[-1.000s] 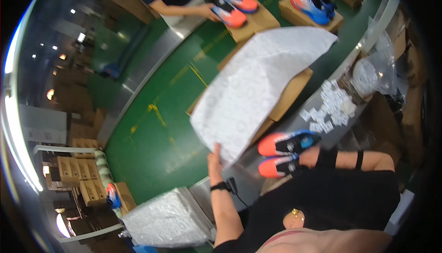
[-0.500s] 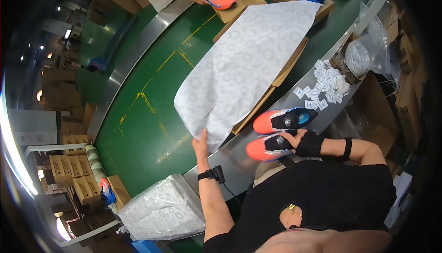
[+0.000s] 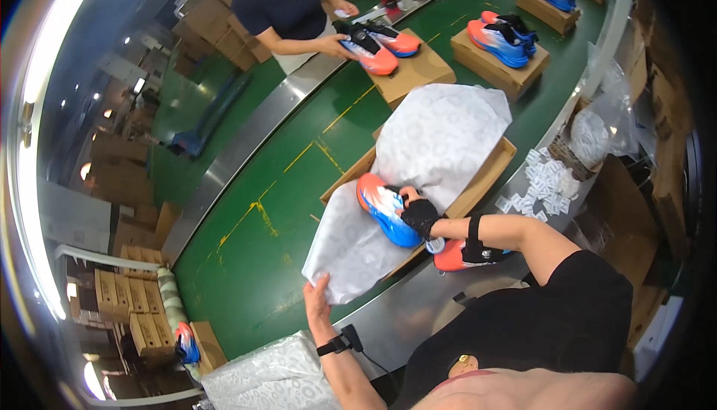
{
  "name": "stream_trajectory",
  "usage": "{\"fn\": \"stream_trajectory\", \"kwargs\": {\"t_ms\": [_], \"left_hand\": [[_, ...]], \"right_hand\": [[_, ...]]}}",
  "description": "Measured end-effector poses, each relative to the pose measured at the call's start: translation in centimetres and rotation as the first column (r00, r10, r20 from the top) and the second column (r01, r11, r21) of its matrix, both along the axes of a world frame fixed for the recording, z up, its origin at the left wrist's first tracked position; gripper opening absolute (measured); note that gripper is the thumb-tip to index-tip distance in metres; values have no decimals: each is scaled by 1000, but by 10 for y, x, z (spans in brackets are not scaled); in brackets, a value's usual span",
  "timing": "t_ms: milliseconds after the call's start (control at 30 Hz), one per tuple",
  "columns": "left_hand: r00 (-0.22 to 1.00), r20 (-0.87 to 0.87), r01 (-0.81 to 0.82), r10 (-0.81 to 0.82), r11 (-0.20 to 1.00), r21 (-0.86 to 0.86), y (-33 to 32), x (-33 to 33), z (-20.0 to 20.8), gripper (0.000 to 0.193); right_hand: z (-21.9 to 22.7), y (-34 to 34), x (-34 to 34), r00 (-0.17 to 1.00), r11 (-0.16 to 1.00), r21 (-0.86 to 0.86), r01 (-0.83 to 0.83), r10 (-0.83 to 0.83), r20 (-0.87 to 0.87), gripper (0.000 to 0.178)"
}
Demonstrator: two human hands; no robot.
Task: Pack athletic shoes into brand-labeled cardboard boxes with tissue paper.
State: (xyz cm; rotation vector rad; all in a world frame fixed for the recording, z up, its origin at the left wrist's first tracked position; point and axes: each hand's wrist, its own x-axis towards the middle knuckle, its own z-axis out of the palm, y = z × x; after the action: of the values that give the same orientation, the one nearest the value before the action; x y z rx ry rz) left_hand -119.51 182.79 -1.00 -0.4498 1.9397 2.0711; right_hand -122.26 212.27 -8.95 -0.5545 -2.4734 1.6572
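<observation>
My right hand (image 3: 418, 207), in a black fingerless glove, grips an orange, white and blue sports shoe (image 3: 383, 212) tilted on its side. Under the shoe, white patterned wrapping paper (image 3: 441, 134) dips into an open brown shoebox (image 3: 489, 178). My left hand (image 3: 317, 299) pinches the paper's near left corner, beyond the box's edge. A second shoe (image 3: 450, 256) of the same kind lies on the metal ledge, partly hidden under my right forearm.
Several small white packets (image 3: 549, 182) lie on the metal ledge (image 3: 418, 290) at the right. Wrapped paper sheets (image 3: 269, 380) lie at lower left. Across the green conveyor (image 3: 254, 261), a co-worker's hand (image 3: 332, 45) holds a shoe above a closed box (image 3: 418, 74); more boxed shoes (image 3: 500, 40) stand beyond.
My right hand has lifted one shoe from the ledge and brought it left over the box. The paper has sunk in the middle. My left hand still holds its corner.
</observation>
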Motion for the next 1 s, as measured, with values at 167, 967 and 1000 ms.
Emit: {"fn": "stream_trajectory", "kwargs": {"t_ms": [167, 967, 1000], "left_hand": [[920, -271, 347, -282, 908, 236, 109, -31, 4, 34], [722, 57, 4, -690, -79, -997, 153, -52, -79, 74], [721, 57, 3, -691, -79, -997, 154, -47, -73, 74]], "right_hand": [[-76, -41, -18, 851, 782, -592, -194, 434, 295, 44], [57, 149, 159, 603, 326, 609, -723, 728, 326, 82], [67, 147, 150, 562, 351, 515, -782, 754, 339, 81]]}}
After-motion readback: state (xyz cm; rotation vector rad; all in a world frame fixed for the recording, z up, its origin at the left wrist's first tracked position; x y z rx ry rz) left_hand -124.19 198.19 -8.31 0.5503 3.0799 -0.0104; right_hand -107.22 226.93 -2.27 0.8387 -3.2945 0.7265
